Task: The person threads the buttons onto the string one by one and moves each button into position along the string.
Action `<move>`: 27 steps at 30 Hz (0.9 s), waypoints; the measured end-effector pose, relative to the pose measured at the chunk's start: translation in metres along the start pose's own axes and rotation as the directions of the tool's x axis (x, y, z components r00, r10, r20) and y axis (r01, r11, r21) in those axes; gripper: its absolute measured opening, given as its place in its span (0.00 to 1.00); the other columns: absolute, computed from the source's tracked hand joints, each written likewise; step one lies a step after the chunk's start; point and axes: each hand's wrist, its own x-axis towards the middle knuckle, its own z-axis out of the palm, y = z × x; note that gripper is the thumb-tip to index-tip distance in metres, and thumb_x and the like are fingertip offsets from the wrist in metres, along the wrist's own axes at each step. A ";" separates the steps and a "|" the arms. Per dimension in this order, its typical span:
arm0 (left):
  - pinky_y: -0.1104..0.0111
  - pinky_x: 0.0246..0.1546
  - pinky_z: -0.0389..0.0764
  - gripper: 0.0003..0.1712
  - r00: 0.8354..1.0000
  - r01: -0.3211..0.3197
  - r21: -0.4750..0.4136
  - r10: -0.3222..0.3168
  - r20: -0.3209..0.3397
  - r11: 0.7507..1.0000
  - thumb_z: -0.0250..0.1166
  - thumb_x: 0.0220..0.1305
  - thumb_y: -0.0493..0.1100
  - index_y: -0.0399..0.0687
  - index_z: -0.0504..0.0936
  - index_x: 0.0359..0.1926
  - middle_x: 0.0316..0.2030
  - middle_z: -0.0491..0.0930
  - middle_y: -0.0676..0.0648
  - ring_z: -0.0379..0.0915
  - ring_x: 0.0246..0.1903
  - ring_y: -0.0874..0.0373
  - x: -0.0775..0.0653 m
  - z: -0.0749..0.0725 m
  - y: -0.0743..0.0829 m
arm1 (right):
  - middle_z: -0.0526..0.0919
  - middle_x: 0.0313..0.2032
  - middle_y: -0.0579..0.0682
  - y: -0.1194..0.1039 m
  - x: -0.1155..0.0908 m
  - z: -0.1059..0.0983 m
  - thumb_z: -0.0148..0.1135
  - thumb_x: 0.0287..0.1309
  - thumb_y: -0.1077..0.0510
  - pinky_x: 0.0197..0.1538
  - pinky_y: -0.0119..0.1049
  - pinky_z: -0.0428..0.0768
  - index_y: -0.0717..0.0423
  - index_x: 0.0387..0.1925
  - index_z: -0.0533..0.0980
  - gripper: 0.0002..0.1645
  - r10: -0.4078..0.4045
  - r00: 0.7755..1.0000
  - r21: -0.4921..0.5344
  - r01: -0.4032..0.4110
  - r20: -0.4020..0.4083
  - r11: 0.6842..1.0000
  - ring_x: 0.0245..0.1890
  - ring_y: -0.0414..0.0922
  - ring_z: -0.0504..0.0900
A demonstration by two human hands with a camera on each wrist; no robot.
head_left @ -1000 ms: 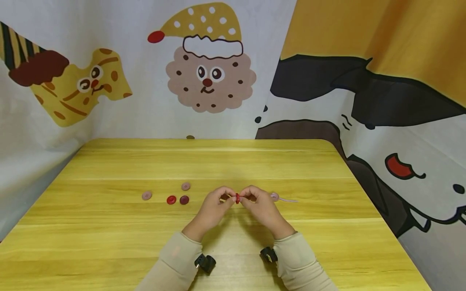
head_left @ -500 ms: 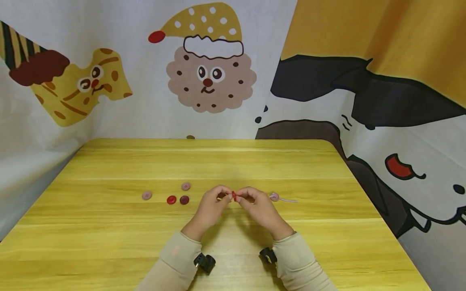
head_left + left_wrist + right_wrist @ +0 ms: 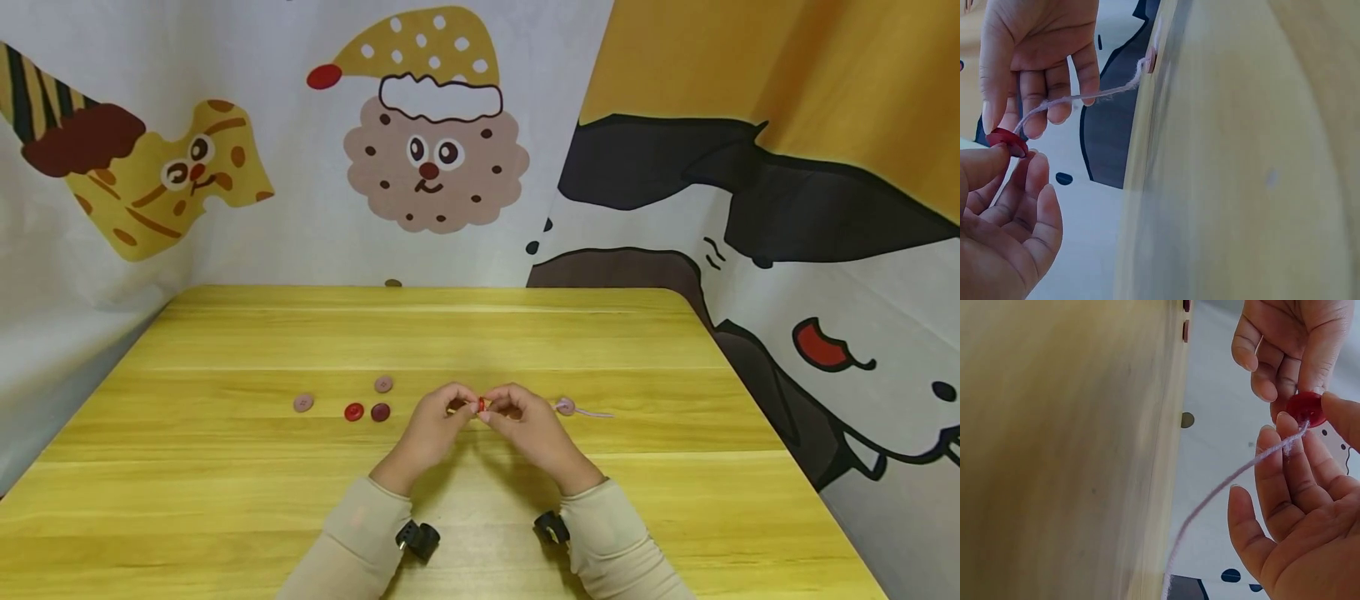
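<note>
Above the middle of the table, my left hand (image 3: 431, 425) and right hand (image 3: 536, 425) meet at a red button (image 3: 1302, 407). Thumb and fingers of the left hand pinch the button's edge, seen also in the left wrist view as a red disc (image 3: 1007, 141). The right thumb and fingertips hold it from the other side. A pale pink yarn (image 3: 1229, 480) meets the button's face at its holes; how far it passes through is hidden. The yarn's other part runs to a pink button (image 3: 566, 406) lying on the table, with a tail beyond it.
Left of the hands on the wooden table (image 3: 480, 333) lie a red button (image 3: 354, 412), a dark red button (image 3: 380, 412) and two dusty pink buttons, one farther back (image 3: 383, 384) and one farther left (image 3: 303, 403). A printed curtain (image 3: 262, 233) hangs behind.
Both hands have shifted slightly left with the red button, which has tilted and turned between the fingertips. The buttons on the table have not moved.
</note>
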 end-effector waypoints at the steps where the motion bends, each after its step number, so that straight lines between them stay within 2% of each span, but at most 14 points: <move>1: 0.60 0.43 0.75 0.04 1.000 -0.010 0.012 0.010 0.007 1.000 0.58 0.69 0.35 0.44 0.79 0.38 0.37 0.79 0.50 0.73 0.40 0.56 0.000 0.000 0.000 | 0.83 0.36 0.46 0.000 0.000 0.000 0.65 0.60 0.58 0.49 0.42 0.75 0.55 0.45 0.79 0.12 -0.003 1.000 -0.006 0.003 0.002 1.000 0.40 0.43 0.79; 7: 0.57 0.46 0.75 0.05 0.998 -0.052 0.058 0.050 0.035 0.997 0.57 0.68 0.32 0.42 0.79 0.37 0.36 0.80 0.48 0.75 0.41 0.53 0.000 0.000 0.001 | 0.84 0.38 0.47 0.000 -0.001 0.000 0.65 0.60 0.59 0.50 0.43 0.73 0.56 0.46 0.79 0.13 -0.033 0.999 -0.022 0.034 0.030 0.999 0.41 0.43 0.80; 27: 0.60 0.44 0.75 0.04 0.998 -0.058 0.055 0.057 0.025 0.997 0.58 0.69 0.35 0.43 0.79 0.37 0.38 0.80 0.49 0.73 0.39 0.56 0.000 0.000 0.002 | 0.85 0.41 0.48 -0.001 -0.002 -0.005 0.64 0.58 0.64 0.49 0.45 0.75 0.58 0.46 0.79 0.13 -0.057 0.994 -0.036 0.060 0.091 0.998 0.44 0.46 0.80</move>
